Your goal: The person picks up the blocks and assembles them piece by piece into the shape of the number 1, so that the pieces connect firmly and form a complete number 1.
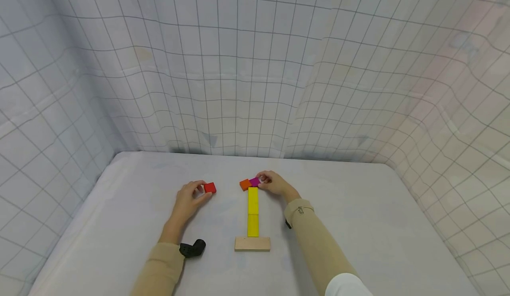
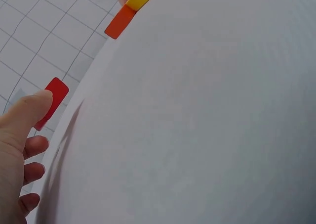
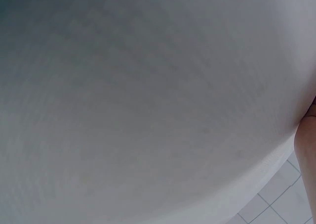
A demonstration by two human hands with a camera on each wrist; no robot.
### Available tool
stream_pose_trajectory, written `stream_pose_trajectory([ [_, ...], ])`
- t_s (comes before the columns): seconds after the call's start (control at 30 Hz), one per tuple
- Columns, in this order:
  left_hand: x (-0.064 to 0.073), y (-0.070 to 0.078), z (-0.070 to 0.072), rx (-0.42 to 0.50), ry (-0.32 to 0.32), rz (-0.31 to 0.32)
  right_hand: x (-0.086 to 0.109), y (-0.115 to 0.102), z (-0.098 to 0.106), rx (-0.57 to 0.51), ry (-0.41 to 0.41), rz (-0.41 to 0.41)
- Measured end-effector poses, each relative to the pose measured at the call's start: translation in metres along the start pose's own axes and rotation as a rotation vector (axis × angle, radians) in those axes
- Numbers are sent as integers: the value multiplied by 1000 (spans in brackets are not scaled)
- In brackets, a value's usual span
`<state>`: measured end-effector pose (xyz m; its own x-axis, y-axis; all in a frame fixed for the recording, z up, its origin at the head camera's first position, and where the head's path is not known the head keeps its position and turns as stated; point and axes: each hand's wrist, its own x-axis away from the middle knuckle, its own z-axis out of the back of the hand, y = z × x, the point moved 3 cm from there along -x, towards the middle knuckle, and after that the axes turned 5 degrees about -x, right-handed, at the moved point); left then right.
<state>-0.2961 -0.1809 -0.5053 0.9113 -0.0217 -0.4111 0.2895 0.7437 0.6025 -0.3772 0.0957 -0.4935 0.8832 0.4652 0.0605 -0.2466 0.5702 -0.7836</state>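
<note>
My left hand [image 1: 189, 201] pinches a red block [image 1: 210, 188] between thumb and fingers; the left wrist view shows the thumb lying across the red block [image 2: 58, 91]. To the right of it, my right hand [image 1: 274, 183] holds a purple block [image 1: 254, 182] at its right side. An orange block [image 1: 245, 184] sits tilted against the purple one's left side. Below them, two yellow blocks [image 1: 253, 212] form a straight column toward me. A plain wooden block [image 1: 252, 244] lies crosswise at the column's near end. Only a sliver of the right hand [image 3: 307, 157] shows in the right wrist view.
A white cloth covers the table [image 1: 342, 225]. White grid-patterned curtains [image 1: 263, 88] stand behind it and along both sides. A black wrist camera [image 1: 193, 248] sticks out from my left wrist over the table.
</note>
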Motion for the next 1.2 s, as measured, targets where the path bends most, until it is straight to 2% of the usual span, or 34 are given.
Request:
stream_pose_trajectory([
  [0.4,-8,17,-18,42,-17,29,-3,2,0,-6,12,-12],
  [0.73,-11,29,-31,9,-38,39,-3,1,1,2,1,14],
  [1.0,-11,36,-45,-10,-87,58,-2,0,1,-2,3,-4],
  [1.2,-10,43,-50,-39,-96,51,-1,1,0,-2,4,-12],
])
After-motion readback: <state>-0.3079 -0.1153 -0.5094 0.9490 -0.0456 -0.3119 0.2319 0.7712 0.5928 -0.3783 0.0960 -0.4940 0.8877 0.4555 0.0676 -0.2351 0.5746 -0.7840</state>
